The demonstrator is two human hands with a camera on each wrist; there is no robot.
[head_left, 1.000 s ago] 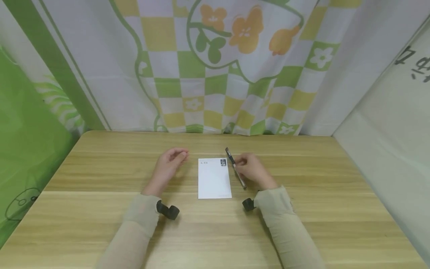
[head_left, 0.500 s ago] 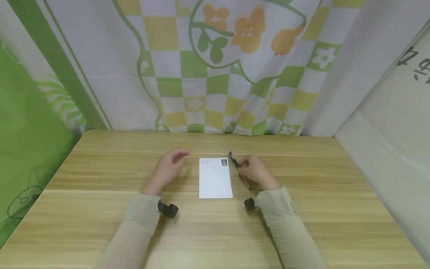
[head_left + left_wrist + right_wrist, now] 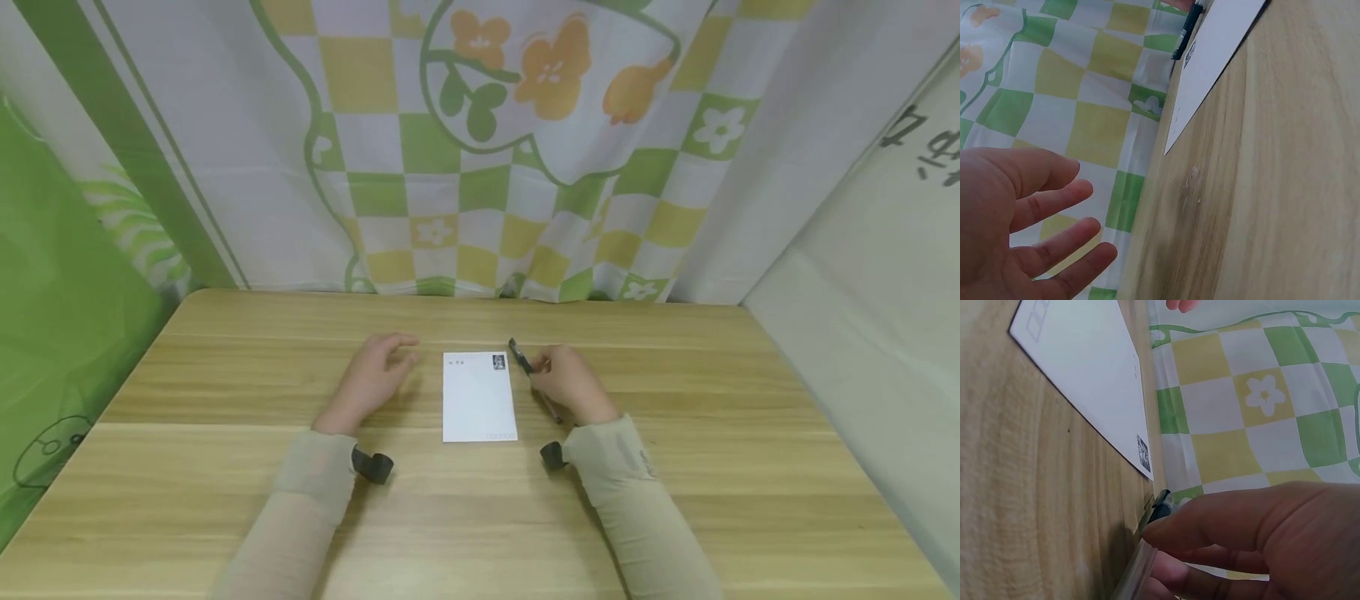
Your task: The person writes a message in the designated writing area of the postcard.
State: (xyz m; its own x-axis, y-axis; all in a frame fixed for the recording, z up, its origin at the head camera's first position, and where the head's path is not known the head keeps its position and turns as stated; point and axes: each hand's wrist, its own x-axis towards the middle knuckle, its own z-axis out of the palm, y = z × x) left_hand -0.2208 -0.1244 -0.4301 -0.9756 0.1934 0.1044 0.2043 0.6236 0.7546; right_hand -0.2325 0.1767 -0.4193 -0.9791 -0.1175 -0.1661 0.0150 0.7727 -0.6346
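A white card lies flat on the wooden table, a small dark stamp-like picture in its upper right corner and a row of faint boxes by its lower right. Just right of it my right hand pinches a pen between thumb and fingers, low over the tabletop. The right wrist view shows the thumb on the pen's clear barrel; whether the pen touches the wood I cannot tell. My left hand, left of the card and apart from it, holds nothing; its fingers are spread and slightly bent.
Behind the table hangs a checked curtain with flower prints, close to its back edge. A green sheet borders the left side, a pale sheet the right. Each wrist wears a black camera mount.
The pen in my right hand has shifted slightly right and toward me. My left thumb and fingers have parted. The card stays in place.
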